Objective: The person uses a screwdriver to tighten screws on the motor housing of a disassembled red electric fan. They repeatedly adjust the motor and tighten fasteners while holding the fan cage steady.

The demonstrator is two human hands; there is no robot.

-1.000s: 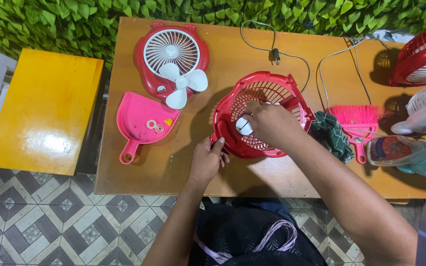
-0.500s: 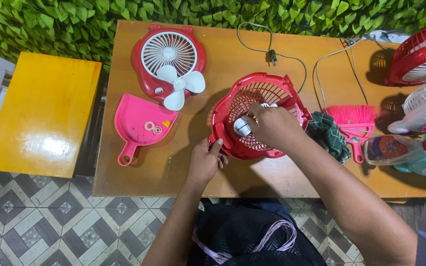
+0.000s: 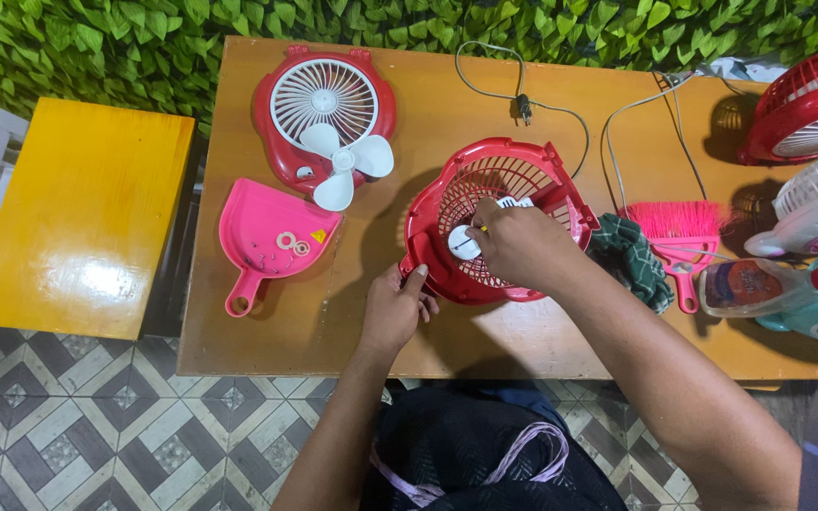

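Note:
A red fan housing with a grille [image 3: 513,180] lies open side up in the middle of the wooden table [image 3: 428,123]. My left hand [image 3: 393,308] grips its near-left rim. My right hand [image 3: 523,244] reaches inside the housing, fingers closed on a small tool whose yellow tip shows beside the white motor hub [image 3: 463,243]. To the far left lies the red front cover with a white grille [image 3: 326,104], and a white three-blade propeller [image 3: 343,163] rests on it. A pink dustpan [image 3: 270,238] beside it holds small washers and screws.
A dark green cloth [image 3: 631,260] and a pink hand brush [image 3: 682,237] lie right of the housing. More fans [image 3: 811,104] and a clear bottle [image 3: 755,287] crowd the right edge. Cables [image 3: 523,99] trail at the back. A yellow bench [image 3: 78,213] stands left; a leafy wall runs behind.
My right hand has shifted slightly lower inside the housing, toward the white hub. My left hand stays on the rim.

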